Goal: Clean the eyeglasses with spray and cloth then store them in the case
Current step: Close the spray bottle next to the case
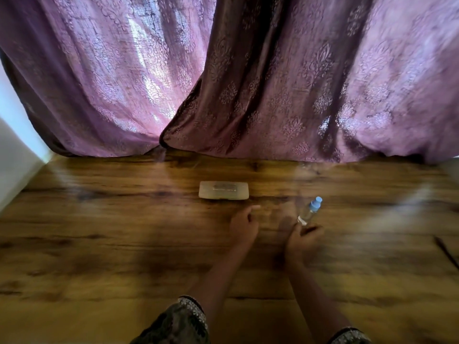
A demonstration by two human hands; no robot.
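Stretched both forearms out over the bench. Held left hand loosely curled, empty, near the closed case. Had right hand at the tilted spray bottle base; could not tell grip of fingers for blur.

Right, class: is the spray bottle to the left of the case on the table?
No, the spray bottle, with its blue cap, is to the right of the case, close to the right hand.
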